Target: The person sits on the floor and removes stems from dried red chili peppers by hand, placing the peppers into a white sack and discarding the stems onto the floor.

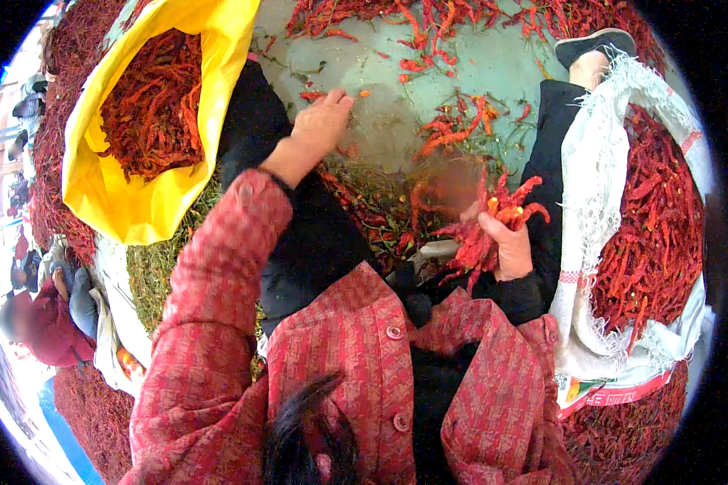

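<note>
My left hand [324,124] is low over the pale green surface [370,66], fingers bent together, beside a red dried chili [312,96]. Whether it grips anything cannot be told. A small orange piece [364,94] lies just past its fingertips. My right hand [508,242] is closed around a bunch of wrinkled red chilies [509,203], their tips fanning out above and left of the thumb; a blurred patch hides part of the area left of them. A small pile of red and orange chilies [455,127] with stems lies between and beyond my hands.
On the left stands a yellow sack [142,212] of dark red chilies; on the right, a white woven sack [588,200] of red ones. More chilies [424,18] lie at the far edge. Green-brown stems [158,282] lie at left. Another person [54,327] sits farther left.
</note>
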A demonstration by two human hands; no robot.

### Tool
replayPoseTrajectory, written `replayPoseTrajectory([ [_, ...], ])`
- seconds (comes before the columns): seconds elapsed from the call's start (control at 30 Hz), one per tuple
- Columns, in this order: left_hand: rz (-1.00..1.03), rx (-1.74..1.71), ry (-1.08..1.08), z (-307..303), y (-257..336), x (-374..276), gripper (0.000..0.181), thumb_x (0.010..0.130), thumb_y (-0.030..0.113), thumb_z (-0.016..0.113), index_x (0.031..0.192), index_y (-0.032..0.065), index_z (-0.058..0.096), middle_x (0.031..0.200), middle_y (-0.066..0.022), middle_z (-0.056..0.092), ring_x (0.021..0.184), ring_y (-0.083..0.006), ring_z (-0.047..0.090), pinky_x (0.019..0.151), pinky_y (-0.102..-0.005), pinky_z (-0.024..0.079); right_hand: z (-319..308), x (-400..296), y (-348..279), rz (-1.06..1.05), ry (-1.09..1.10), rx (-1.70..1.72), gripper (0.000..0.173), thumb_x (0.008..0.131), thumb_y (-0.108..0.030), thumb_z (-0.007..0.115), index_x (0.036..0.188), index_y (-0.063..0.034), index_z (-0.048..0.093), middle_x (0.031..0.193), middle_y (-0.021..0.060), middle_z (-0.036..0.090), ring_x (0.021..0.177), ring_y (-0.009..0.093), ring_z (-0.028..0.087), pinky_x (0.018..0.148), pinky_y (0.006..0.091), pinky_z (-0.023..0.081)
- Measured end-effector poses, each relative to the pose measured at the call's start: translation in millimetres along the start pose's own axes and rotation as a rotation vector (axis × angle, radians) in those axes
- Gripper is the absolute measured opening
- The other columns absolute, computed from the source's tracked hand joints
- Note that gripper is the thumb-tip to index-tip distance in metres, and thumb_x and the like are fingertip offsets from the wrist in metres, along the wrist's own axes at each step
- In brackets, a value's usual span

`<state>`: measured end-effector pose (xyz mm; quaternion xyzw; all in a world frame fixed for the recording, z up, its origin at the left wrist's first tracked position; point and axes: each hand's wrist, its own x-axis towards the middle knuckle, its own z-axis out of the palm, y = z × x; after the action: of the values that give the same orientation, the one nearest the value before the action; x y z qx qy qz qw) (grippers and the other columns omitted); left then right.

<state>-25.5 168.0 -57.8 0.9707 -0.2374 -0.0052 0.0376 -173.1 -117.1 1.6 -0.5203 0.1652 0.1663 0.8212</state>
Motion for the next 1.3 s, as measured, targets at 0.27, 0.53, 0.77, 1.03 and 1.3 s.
replayPoseTrajectory([
  [0.27,-0.175,-0.545,0.197,-22.7,-16.1,24.1,0.024,0.079,0.015,0.052,0.102,0.0085,0.05,0.089,-0.0082,0.055,0.078,-0.0231,0.055,0.066,-0.033,0.045,-0.8,-0.3,2.2,-0.019,0.113,0.074,0.009,0.076,-0.006,0.055,0.084,-0.0015,0.055,0.078,0.0041,0.058,0.072,0.014,0.054,0.069,0.0267,0.042],
  [0.53,-0.399,-2.09,0.036,-66.6,23.6,-4.6,0.019,0.088,0.014,0.043,0.103,0.0038,0.048,0.089,-0.004,0.055,0.072,-0.0125,0.056,0.064,-0.0237,0.047,15.2,-10.6,-22.4,-0.153,0.072,0.118,0.014,0.077,-0.009,0.053,0.088,-0.0012,0.053,0.078,0.0073,0.057,0.07,0.016,0.056,0.063,0.0295,0.047],
  [0.77,-0.339,-1.962,-0.079,-65.2,74.8,-18.8,0.017,0.087,0.016,0.045,0.093,0.0026,0.053,0.084,-0.0026,0.055,0.069,-0.0113,0.056,0.063,-0.0231,0.047,42.5,-5.4,-39.9,-0.162,-0.025,0.179,0.014,0.078,-0.008,0.054,0.089,0.0005,0.056,0.081,0.0073,0.059,0.073,0.016,0.057,0.067,0.0291,0.047],
  [1.03,-0.139,-1.374,-0.162,-64.0,127.3,-20.2,0.011,0.084,0.013,0.05,0.084,0.0026,0.053,0.071,0.0002,0.055,0.064,-0.0064,0.051,0.06,-0.0216,0.044,45.8,15.5,-18.9,-0.171,0.041,-0.104,0.021,0.074,-0.003,0.059,0.095,-0.0032,0.056,0.084,0.0,0.059,0.073,0.009,0.055,0.068,0.023,0.043],
  [1.3,0.067,-1.1,0.164,-52.9,134.8,-24.6,0.012,0.085,0.014,0.049,0.082,0.0024,0.053,0.065,0.0027,0.05,0.06,-0.0045,0.046,0.056,-0.0215,0.041,26.3,17.2,-3.1,-0.239,0.004,-0.263,0.021,0.073,-0.001,0.059,0.093,-0.0038,0.055,0.085,-0.001,0.057,0.078,0.008,0.052,0.074,0.0247,0.042],
])
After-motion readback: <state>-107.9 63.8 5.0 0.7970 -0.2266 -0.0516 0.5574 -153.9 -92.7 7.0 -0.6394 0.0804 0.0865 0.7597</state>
